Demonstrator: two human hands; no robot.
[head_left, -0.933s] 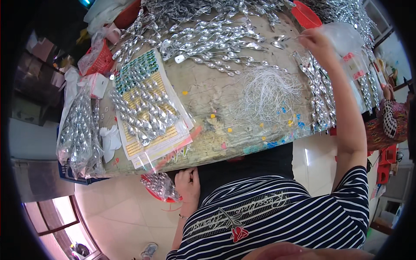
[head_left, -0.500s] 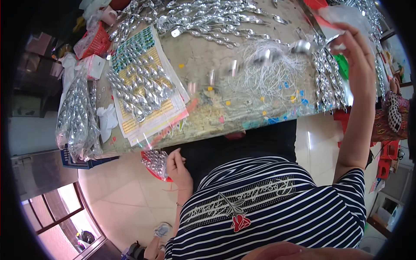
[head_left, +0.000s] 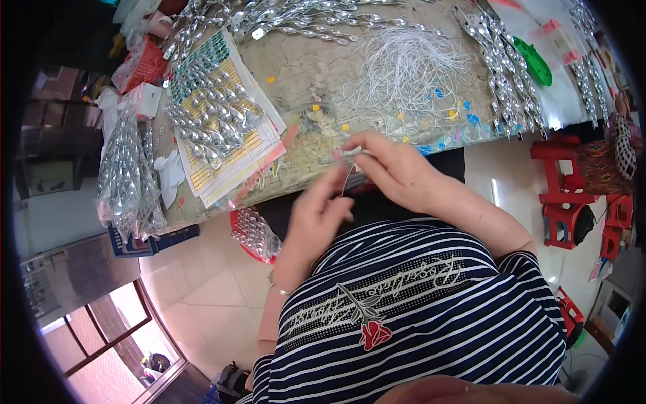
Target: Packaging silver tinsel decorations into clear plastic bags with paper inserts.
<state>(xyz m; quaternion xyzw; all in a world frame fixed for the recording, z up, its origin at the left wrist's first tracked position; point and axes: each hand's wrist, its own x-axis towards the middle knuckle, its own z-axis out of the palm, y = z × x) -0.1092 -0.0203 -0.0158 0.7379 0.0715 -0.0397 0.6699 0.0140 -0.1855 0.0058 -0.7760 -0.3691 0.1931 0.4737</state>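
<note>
Just off the table's front edge, my right hand (head_left: 400, 172) is closed, thumb and index finger pinched together on a thin thread (head_left: 346, 182). The thread hangs in a short curve from those fingertips. Beside it, my left hand (head_left: 315, 214) is smeared by motion; its thumb stands apart from the fingers, which reach up close to the right fingertips. Whether the left fingers touch the thread is hard to see. Beyond both hands, a loose tangle of white thread (head_left: 410, 74) lies on the table (head_left: 303, 81).
Twisted silver strips lie on printed sheets (head_left: 235, 165) at left and in a bunch (head_left: 508, 87) at right. A bag of silver twists (head_left: 128, 175) sits at the left edge. Also here are a red basket (head_left: 147, 66), green piece (head_left: 533, 62) and red stools (head_left: 562, 175).
My right hand has come down from the far right, where a long silver twist trailed from it, to my left hand at the table edge. My left hand has risen. No silver twist shows between them.
</note>
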